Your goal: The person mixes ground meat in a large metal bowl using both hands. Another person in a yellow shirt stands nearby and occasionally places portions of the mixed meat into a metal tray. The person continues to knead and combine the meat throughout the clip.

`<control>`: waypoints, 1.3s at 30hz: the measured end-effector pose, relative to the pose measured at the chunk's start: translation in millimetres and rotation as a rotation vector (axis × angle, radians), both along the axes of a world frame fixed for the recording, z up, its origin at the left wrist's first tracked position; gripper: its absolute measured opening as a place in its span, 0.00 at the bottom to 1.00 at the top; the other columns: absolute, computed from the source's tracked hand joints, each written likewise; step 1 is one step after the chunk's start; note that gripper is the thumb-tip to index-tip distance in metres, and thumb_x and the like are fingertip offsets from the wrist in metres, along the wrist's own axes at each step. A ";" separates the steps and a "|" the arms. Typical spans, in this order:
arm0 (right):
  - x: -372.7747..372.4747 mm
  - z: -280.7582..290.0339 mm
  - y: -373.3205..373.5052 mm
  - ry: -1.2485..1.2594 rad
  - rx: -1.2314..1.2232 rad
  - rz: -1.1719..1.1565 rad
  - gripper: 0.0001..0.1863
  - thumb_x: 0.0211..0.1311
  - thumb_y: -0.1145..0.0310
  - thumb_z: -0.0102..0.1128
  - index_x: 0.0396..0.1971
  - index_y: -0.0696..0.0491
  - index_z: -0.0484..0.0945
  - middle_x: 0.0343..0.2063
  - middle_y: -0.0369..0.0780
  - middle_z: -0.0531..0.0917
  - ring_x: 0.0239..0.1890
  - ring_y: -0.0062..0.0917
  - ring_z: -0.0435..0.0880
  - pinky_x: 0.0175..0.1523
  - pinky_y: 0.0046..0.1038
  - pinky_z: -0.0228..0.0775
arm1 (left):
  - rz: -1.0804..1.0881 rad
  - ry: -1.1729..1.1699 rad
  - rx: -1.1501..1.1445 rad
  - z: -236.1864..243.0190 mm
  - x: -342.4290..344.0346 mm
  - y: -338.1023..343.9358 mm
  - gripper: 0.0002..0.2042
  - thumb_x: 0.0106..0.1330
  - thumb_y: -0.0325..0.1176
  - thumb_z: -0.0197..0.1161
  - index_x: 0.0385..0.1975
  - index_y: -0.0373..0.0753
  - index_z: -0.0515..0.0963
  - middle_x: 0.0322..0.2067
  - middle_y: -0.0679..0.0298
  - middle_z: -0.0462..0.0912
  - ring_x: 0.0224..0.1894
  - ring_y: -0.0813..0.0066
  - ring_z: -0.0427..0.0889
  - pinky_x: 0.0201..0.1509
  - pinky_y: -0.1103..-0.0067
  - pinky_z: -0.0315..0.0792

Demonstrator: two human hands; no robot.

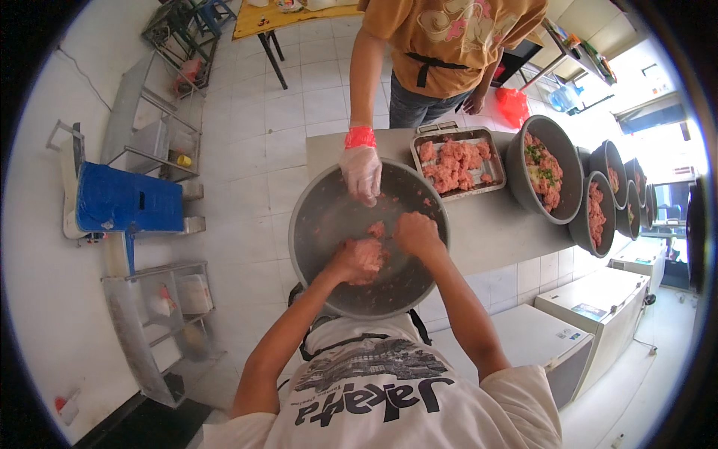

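A large grey bowl [308,288] stands in front of me at the table's edge, its inside smeared with bits of pink ground meat. My left hand [357,262] is low in the bowl, fingers curled around pink ground meat [369,253]. To its right, my right hand [417,233] is closed inside the bowl near the right wall; whatever its fingers hold is hidden. A small lump of ground meat [376,229] lies between my hands. From the far side, a co-worker's gloved hand [362,172] reaches over the rim, fingers pointing down.
On the metal table [479,243], a tray [458,193] of ground meat sits right of the bowl. Beyond it stand several grey bowls of meat, the nearest bowl [514,173] topped with chopped greens. White chest freezers [516,340] line the lower right. A co-worker [456,52] stands opposite.
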State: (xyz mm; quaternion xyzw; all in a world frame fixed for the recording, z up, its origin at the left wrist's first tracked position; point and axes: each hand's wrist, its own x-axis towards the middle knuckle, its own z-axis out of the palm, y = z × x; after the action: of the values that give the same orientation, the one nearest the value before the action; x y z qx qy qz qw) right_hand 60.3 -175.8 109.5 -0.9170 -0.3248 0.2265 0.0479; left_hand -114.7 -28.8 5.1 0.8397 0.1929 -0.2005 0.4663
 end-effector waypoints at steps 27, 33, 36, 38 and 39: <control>-79.7 -11.4 35.8 0.072 -0.037 0.028 0.09 0.59 0.65 0.62 0.27 0.52 0.87 0.31 0.44 0.89 0.36 0.36 0.91 0.40 0.37 0.84 | -0.107 -0.448 0.213 1.2 4.3 -20.8 0.22 0.50 0.44 0.74 0.42 0.40 0.79 0.42 0.57 0.81 0.52 0.50 0.77 0.54 0.61 0.73; -87.2 -27.9 29.2 0.063 0.068 -0.048 0.09 0.55 0.62 0.63 0.25 0.51 0.86 0.28 0.45 0.88 0.34 0.41 0.90 0.40 0.40 0.83 | -0.239 -0.336 0.267 2.7 1.8 -16.0 0.29 0.48 0.42 0.74 0.50 0.39 0.75 0.49 0.53 0.78 0.54 0.49 0.76 0.57 0.60 0.73; -78.6 -33.9 14.4 0.071 0.094 -0.041 0.09 0.55 0.63 0.64 0.28 0.52 0.86 0.28 0.47 0.88 0.34 0.42 0.90 0.40 0.42 0.82 | -0.123 -0.369 0.277 6.9 -3.6 -17.8 0.25 0.52 0.41 0.73 0.49 0.39 0.76 0.47 0.53 0.80 0.54 0.50 0.78 0.56 0.58 0.73; -67.9 -38.5 1.5 0.138 0.140 -0.007 0.10 0.56 0.62 0.64 0.30 0.53 0.86 0.29 0.48 0.88 0.34 0.42 0.89 0.40 0.43 0.81 | -0.083 -0.346 0.297 6.7 -5.8 -17.2 0.24 0.53 0.43 0.73 0.48 0.39 0.78 0.46 0.53 0.82 0.51 0.48 0.79 0.55 0.56 0.73; -61.2 -42.4 -6.7 0.206 0.181 0.005 0.11 0.56 0.60 0.65 0.31 0.53 0.86 0.30 0.48 0.88 0.34 0.42 0.89 0.41 0.42 0.80 | -0.135 -0.447 0.218 5.5 -7.5 -16.7 0.24 0.53 0.42 0.73 0.48 0.38 0.78 0.46 0.53 0.82 0.50 0.48 0.79 0.54 0.57 0.74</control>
State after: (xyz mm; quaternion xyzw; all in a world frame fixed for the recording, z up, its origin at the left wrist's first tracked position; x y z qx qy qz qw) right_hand -0.9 -182.5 67.1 -0.8800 -0.3397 0.2893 0.1628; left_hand -122.2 -45.4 10.6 0.9194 0.0492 -0.0188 0.3898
